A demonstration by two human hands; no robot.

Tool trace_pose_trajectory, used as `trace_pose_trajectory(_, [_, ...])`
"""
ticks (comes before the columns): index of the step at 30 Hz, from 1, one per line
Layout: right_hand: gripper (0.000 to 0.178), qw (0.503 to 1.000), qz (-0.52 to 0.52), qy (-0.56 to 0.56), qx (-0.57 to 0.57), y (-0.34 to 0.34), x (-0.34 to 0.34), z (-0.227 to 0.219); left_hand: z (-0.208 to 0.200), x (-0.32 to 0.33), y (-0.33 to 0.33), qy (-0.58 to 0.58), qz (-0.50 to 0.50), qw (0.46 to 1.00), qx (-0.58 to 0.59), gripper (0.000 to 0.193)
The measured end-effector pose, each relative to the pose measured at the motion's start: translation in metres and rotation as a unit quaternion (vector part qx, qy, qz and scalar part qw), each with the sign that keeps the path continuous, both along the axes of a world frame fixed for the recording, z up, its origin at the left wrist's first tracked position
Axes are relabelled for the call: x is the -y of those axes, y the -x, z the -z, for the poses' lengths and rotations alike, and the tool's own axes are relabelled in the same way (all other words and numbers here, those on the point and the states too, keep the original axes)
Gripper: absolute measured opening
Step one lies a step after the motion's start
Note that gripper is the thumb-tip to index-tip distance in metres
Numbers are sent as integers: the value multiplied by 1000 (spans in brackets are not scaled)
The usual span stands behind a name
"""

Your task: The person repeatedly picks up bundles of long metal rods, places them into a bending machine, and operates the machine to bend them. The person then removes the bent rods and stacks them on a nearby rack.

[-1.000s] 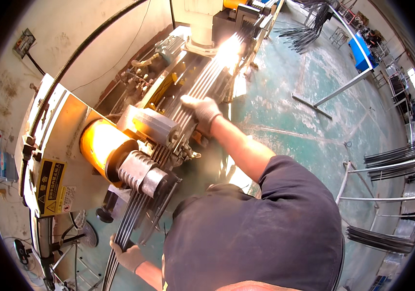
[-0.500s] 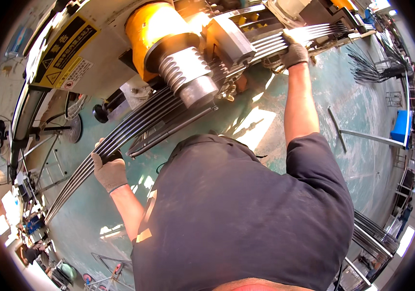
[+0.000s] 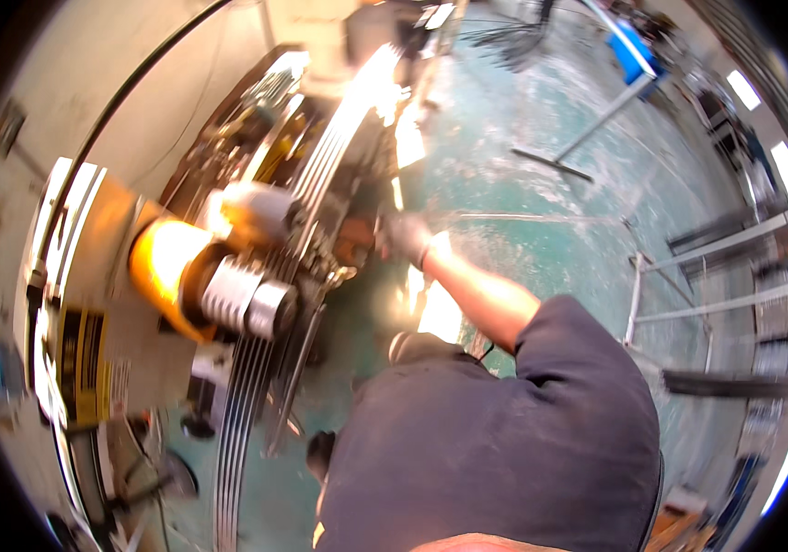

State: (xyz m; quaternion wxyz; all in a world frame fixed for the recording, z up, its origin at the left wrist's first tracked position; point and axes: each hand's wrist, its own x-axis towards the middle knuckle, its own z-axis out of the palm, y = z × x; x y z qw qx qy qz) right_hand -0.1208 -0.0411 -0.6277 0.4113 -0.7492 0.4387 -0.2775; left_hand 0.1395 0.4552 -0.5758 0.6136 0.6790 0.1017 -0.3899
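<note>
My right hand (image 3: 403,241), in a pale grey glove, is at the near side of the machine, apart from the bars. Motion smears its fingers, so I cannot see whether it holds anything. I cannot make out my left hand; a dark shape beside my shirt is too unclear to name. A bundle of several long thin metal bars (image 3: 235,446) runs under the orange machine head (image 3: 169,267) with its ribbed metal cylinder (image 3: 245,300). Sunlight glares on the bars' far stretch.
A dark rail (image 3: 298,368) stands out beside the bars. On the green floor (image 3: 504,120) are a T-shaped metal stand (image 3: 596,124) and a metal frame rack (image 3: 725,304) at the right. A pedestal fan (image 3: 178,477) is at lower left.
My right hand has come off the bars and drawn back toward my body. My left hand no longer shows on the bars' near end. The view has turned right.
</note>
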Motion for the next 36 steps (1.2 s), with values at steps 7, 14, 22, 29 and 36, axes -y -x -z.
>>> trace_pose_trajectory(7, [60,834,314,-444,95,148,-151,-15,43,74,23,-89,182,977,68,37])
trace_pose_trajectory(14, [55,731,472,-461,173,304,-123,18,41,201,103,-110,326,930,127,31])
trace_pose_trajectory(22, [53,734,471,-452,186,373,-37,-30,58,385,243,-48,494,855,152,26])
trace_pose_trajectory(29, [56,772,455,-403,187,443,78,-17,82,541,332,-55,627,728,272,30])
trace_pose_trajectory(36, [49,650,598,-412,222,585,173,31,98,749,430,-39,604,773,191,18])
